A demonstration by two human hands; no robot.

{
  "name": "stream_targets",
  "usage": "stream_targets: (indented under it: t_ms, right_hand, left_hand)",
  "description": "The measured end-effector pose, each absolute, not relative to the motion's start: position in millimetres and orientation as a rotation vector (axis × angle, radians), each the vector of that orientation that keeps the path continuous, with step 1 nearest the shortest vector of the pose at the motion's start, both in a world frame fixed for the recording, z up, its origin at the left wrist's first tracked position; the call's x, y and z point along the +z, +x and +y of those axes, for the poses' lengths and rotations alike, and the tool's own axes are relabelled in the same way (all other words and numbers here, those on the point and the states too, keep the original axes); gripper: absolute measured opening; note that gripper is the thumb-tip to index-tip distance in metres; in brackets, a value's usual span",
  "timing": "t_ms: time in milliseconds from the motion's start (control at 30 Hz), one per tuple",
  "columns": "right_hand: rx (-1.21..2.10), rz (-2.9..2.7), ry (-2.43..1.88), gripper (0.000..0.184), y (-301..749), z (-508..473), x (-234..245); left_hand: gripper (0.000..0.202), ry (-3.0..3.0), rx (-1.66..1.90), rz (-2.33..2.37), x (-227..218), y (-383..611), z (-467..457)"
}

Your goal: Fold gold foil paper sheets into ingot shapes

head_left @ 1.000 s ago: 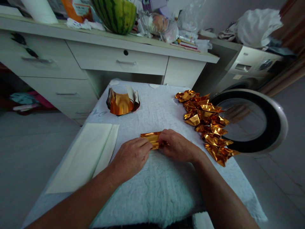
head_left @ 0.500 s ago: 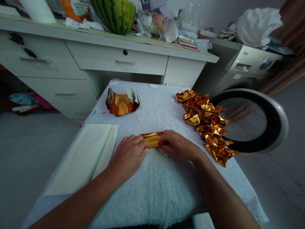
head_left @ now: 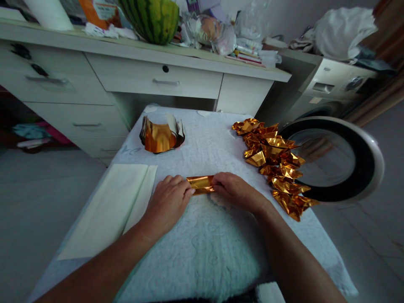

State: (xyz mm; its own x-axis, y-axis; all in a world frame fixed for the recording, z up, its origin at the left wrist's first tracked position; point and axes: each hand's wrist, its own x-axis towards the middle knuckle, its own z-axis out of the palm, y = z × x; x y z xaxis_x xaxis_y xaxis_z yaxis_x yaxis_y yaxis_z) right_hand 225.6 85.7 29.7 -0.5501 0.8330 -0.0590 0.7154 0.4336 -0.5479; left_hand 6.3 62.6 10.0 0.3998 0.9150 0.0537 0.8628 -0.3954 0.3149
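A strip of gold foil paper [head_left: 201,184], folded narrow, lies across the middle of the cloth-covered table [head_left: 202,139]. My left hand [head_left: 172,200] is closed on its left end, thumb toward the foil. At the right end, the fingers of my right hand [head_left: 232,189] pinch the foil; its tip is hidden under them. A curled stack of gold foil sheets [head_left: 159,136] stands at the far left of the table. Along the right side runs a pile of folded gold foil pieces [head_left: 273,153].
Pale folded paper sheets [head_left: 104,206] lie at the table's left. An open washing machine door [head_left: 362,160] reaches close to the right edge. Behind stands a white counter with drawers [head_left: 164,80], bearing a watermelon [head_left: 151,21] and plastic bags.
The foil strip is slightly narrower and its surface now shows a crease. My left hand has shifted a little left; the right hand keeps its grip at the other end.
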Motion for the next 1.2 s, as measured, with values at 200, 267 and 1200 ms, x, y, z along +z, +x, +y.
stream_targets:
  t_ms: [200,267,1200]
  right_hand:
    - [0.787,-2.494,-1.392,0.012,228.8,85.0,37.2]
    - [0.799,-2.493,-1.414,0.014,228.9,85.3,38.3]
    - [0.696,-2.418,-1.769,0.017,221.7,84.2,35.9]
  left_hand:
    - [0.028,2.47,0.278,1.621,8.7,8.1,63.6]
    - [0.028,2.465,0.284,1.631,8.8,8.1,63.4]
    - [0.018,2.394,0.237,1.702,20.7,9.0,57.5]
